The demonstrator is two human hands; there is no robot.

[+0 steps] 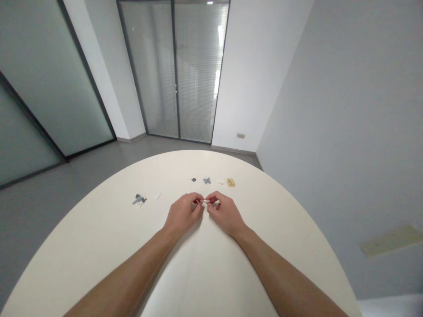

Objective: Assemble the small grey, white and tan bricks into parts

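Over the middle of the white table, my left hand and my right hand meet with fingertips nearly touching. Both are closed in a pinch on a small white piece, one hand at each end of it. The piece's exact kind is too small to make out, and the fingers cover its ends. Just beyond the hands lie a dark grey piece, a blue-grey piece, some small white pieces and a yellow piece with dark marks.
To the left on the table are a small pile of grey and white pieces and a thin white strip. The table's round far edge faces a glass door. A grey wall stands on the right.
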